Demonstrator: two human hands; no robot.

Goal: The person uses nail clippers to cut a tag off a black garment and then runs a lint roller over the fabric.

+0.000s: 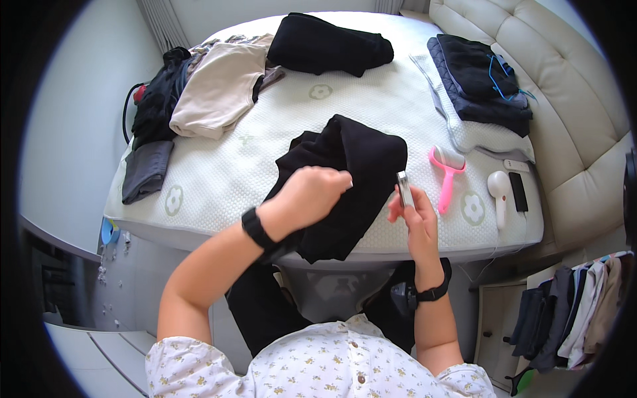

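Note:
A black garment [358, 172] lies bunched near the front edge of a white mattress [371, 99]. My left hand [312, 192] is closed in a fist over the garment's lower left part and seems to grip the fabric. My right hand [415, 215] holds a small slim silver tool [403, 188] upright, just right of the garment. Each wrist carries a black band.
A pink lint roller [446, 172], a white handheld device [499, 189] and a black remote [518, 192] lie at the right. Folded dark clothes [481, 83], a black garment [328, 43], beige trousers [219, 89] and dark items [152, 106] ring the mattress. Hanging clothes [570, 318] stand lower right.

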